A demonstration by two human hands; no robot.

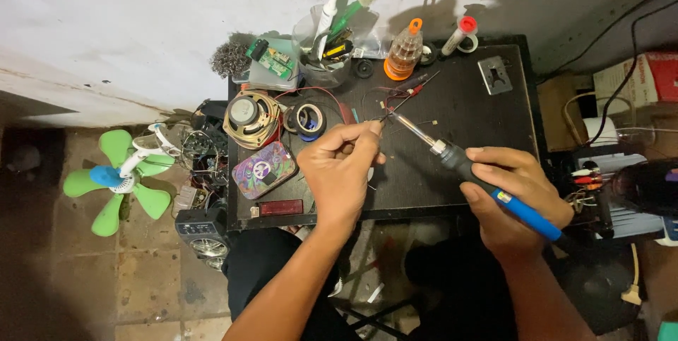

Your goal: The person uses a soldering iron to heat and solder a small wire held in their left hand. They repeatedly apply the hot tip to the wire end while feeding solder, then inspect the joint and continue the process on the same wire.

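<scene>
On the black table [480,136], the right hand [519,196] grips a blue soldering iron [487,185], its long axis pointing up-left. The left hand [342,171], nearer, pinches a thin wire [385,116] touching the iron tip [393,117].

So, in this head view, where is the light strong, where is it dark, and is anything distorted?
Head view: bright on the white wall and both hands, left hand, right hand; dark shadow at the lower corners and behind the table; wide-angle lens bends the edges; soldering iron stays sharp.
</scene>
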